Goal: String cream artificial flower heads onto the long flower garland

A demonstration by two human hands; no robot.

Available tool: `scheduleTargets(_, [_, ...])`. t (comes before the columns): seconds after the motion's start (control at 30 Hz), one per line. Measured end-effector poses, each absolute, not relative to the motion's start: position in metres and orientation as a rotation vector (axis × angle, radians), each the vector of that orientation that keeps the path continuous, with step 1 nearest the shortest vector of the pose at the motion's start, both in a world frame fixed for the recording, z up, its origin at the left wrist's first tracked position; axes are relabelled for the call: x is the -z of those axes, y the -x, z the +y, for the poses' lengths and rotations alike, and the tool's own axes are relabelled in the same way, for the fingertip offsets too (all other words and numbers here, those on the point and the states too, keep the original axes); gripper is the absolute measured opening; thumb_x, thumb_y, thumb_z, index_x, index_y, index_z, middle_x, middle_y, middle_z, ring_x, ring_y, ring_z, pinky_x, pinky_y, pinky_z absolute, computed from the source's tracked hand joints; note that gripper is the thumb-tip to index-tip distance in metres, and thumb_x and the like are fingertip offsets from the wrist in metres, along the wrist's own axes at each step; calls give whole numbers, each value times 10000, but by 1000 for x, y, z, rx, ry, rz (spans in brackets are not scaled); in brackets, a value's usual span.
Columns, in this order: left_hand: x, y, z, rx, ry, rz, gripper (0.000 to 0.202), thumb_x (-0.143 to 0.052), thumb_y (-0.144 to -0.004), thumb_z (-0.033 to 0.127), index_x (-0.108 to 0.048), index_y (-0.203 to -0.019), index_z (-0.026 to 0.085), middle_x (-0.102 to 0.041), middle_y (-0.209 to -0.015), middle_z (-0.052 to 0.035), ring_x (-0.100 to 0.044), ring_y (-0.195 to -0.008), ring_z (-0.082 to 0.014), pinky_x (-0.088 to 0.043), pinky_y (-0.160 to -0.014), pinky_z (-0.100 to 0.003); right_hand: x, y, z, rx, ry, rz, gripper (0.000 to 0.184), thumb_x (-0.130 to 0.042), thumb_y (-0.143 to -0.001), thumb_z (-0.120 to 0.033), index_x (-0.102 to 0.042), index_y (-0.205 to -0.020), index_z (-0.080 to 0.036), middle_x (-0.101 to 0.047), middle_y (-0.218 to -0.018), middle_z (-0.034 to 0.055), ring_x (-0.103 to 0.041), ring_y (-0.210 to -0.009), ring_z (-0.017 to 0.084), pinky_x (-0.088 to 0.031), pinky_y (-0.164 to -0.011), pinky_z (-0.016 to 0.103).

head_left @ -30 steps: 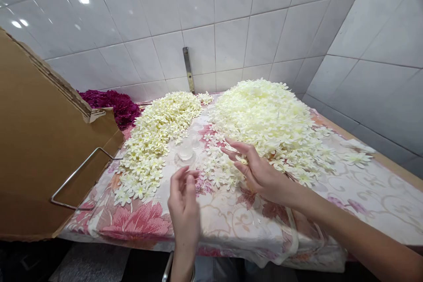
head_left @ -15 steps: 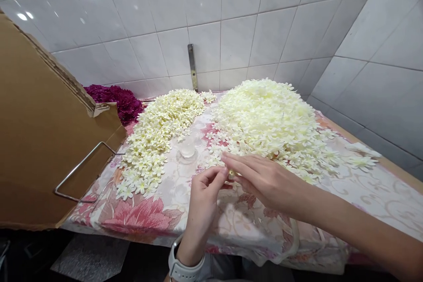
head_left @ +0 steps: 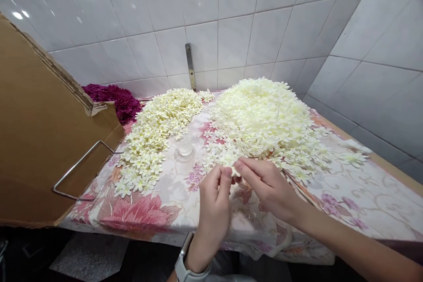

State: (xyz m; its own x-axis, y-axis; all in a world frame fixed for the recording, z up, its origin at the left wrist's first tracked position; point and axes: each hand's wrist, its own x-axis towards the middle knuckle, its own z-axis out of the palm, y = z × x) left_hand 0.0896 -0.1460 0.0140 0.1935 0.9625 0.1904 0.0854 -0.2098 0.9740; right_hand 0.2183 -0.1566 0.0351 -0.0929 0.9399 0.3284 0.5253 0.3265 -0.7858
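My left hand (head_left: 214,200), with a pale watch (head_left: 191,269) at the wrist, is closed in a pinch. Its thumb and fingers hold a small white artificial flower (head_left: 235,172). Against it, the fingertips of my right hand (head_left: 272,187) press together on the same flower, which they largely hide. Just beyond both hands rises a big heap of white flowers (head_left: 261,110). To the left spreads a second pile of smaller cream flowers (head_left: 155,128). A small clear round container (head_left: 185,147) stands between the piles.
An open cardboard box (head_left: 42,132) with a bent metal wire handle (head_left: 77,165) stands at the left. Purple flowers (head_left: 115,99) lie behind it. A floral cloth (head_left: 139,218) covers the table. A metal bracket (head_left: 191,66) is on the tiled wall.
My right hand has turned from stretched fingers to a pinch beside my left fingertips. Both hands now meet at the flower, and thin brownish strands beside my right wrist have come into view.
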Motion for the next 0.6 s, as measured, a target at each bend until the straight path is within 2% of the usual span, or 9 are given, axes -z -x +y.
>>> scheduleTargets(0.07, [-11,-97,-150,-1162,-1585,1037,282,-440,-888,375,-470,-667,203,-475,-603,17,-461,-582,-133,-354,-564,-243,-37,-218,-156,-697,1270,-1564,345,-342,-931,-405,-620,-1004,-213,-666,-1002,64,-615,-954,194,-490,-788,304])
scheduleTargets(0.13, [-8,-104,-155,-1129,-1650,1006,258,-442,-894,346,-488,-687,201,-512,-640,4,-490,-622,-142,-368,-599,-254,-38,-217,-155,-768,1188,-1483,410,-329,-930,-445,-541,-1218,-244,-549,-1292,60,-460,-1231,218,-381,-1011,387])
scheduleTargets(0.23, [-7,-111,-158,-1146,-1590,1021,291,-364,-924,372,-501,-731,202,-534,-685,-10,-511,-656,-149,-394,-616,-260,-34,-209,-157,-838,1141,-1450,469,-312,-934,-466,-498,-1295,-233,-463,-1389,54,-334,-1330,215,-242,-1111,424])
scheduleTargets(0.3, [-8,-114,-158,-1199,-1461,1063,290,-319,-933,403,-513,-848,207,-569,-774,-26,-556,-728,-159,-438,-660,-267,-23,-199,-163,-850,1147,-1427,522,-281,-936,-485,-414,-1365,-220,-392,-1439,53,-256,-1366,203,-195,-1132,416])
scheduleTargets(0.37, [-11,-114,-157,-1247,-1370,1076,301,-321,-929,424,-499,-1051,214,-599,-1004,-71,-584,-946,-189,-469,-782,-291,-8,-188,-172,-866,1163,-1417,577,-239,-930,-520,-281,-1432,-238,-297,-1490,35,-142,-1397,186,-134,-1148,411])
scheduleTargets(0.4, [-13,-114,-157,-1254,-1362,1064,350,-338,-923,430,-456,-1180,224,-560,-1175,-92,-536,-1107,-205,-454,-875,-303,-1,-183,-178,-893,1160,-1412,592,-210,-928,-534,-226,-1449,-253,-268,-1502,24,-104,-1402,177,-126,-1149,409])
scheduleTargets(0.47, [-14,-113,-160,-1237,-1405,996,503,-336,-920,445,-289,-1386,262,-329,-1464,-70,-286,-1357,-201,-330,-1056,-308,10,-179,-186,-994,1120,-1427,589,-128,-929,-534,-150,-1463,-287,-234,-1513,-1,-86,-1402,156,-172,-1142,390])
scheduleTargets(0.53, [-12,-113,-165,-1210,-1480,882,570,-282,-925,465,-156,-1453,291,-109,-1551,14,-56,-1415,-177,-165,-1142,-311,14,-181,-191,-1030,1065,-1425,584,-51,-927,-519,-77,-1469,-305,-162,-1532,-27,-66,-1401,144,-190,-1138,370])
scheduleTargets(0.6, [-8,-116,-172,-1209,-1520,748,574,-242,-919,494,-146,-1452,305,-72,-1544,49,-26,-1409,-193,-125,-1153,-353,10,-186,-190,-955,1050,-1360,588,10,-917,-509,-17,-1470,-309,-60,-1543,-66,-3,-1399,138,-148,-1145,365])
